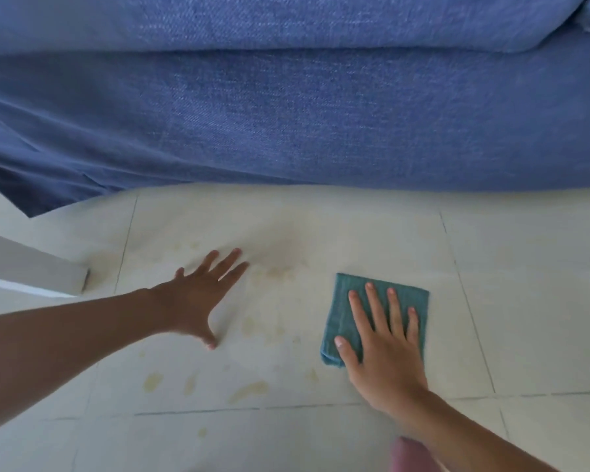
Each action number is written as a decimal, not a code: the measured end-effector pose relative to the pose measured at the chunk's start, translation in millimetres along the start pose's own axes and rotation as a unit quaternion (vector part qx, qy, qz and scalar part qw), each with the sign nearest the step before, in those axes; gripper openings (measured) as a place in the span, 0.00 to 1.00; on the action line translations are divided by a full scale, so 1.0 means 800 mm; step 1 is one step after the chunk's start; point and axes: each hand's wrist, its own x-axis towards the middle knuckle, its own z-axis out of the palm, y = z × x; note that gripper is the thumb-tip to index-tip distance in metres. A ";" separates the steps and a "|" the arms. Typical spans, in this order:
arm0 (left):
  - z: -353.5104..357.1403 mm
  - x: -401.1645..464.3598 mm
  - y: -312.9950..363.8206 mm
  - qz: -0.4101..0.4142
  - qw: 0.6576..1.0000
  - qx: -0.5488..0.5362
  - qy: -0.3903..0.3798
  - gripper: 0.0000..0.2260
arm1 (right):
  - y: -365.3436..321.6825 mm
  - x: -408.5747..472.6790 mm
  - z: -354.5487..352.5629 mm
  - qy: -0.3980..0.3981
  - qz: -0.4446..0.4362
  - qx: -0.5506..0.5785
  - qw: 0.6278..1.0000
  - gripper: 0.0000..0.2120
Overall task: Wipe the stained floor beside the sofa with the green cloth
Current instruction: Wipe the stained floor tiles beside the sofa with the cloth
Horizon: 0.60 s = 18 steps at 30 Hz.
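A folded green cloth [346, 308] lies flat on the pale tiled floor [525, 301], right of centre. My right hand [385, 345] presses down on it with fingers spread, palm covering its near right part. My left hand [201, 294] rests flat on the bare tile to the left, fingers apart, holding nothing. Yellowish stains [249, 391] spot the floor between and in front of my hands, with fainter smears [276, 272] further back near the sofa.
The blue fabric sofa [304, 114] fills the upper half, its base meeting the floor just beyond my hands. A white ledge or furniture edge [31, 267] juts in at the left. A pinkish blurred object [409, 454] shows at the bottom edge.
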 end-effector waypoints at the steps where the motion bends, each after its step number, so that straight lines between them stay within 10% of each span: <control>1: -0.002 0.001 -0.001 0.000 1.000 0.007 -0.001 0.64 | 0.002 0.010 -0.003 -0.007 -0.016 -0.004 1.000 0.37; 12: 0.010 0.004 0.001 -0.002 1.000 -0.006 0.006 0.65 | 0.025 0.066 -0.107 -0.273 -0.145 -0.054 0.950 0.36; 18: 0.010 0.004 -0.002 -0.001 1.000 -0.007 -0.002 0.66 | 0.028 0.103 -0.154 -0.254 -0.171 -0.129 0.943 0.36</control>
